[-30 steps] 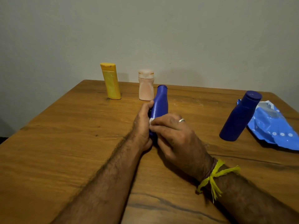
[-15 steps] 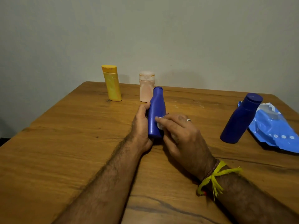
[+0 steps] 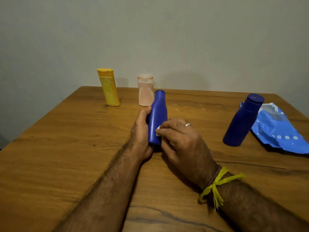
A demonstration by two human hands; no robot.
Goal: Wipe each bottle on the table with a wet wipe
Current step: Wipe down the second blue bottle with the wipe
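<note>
My left hand [image 3: 141,131] grips a slim blue bottle [image 3: 158,114] from its left side and holds it upright near the middle of the wooden table [image 3: 58,148]. My right hand [image 3: 180,141] presses a small white wet wipe [image 3: 158,132] against the bottle's lower right side; only a scrap of the wipe shows between the fingers. A yellow bottle [image 3: 108,87] and a pale pink bottle [image 3: 145,90] stand at the table's far edge. A larger dark blue bottle [image 3: 242,121] stands to the right.
A crumpled blue plastic wipes pack [image 3: 280,131] lies at the right edge behind the dark blue bottle. A grey wall rises right behind the table's far edge. White smears mark the wood beyond the held bottle.
The slim blue bottle has been turned more upright in my left hand. My right hand with the wipe has slid from the bottle's front down to its lower right side.
</note>
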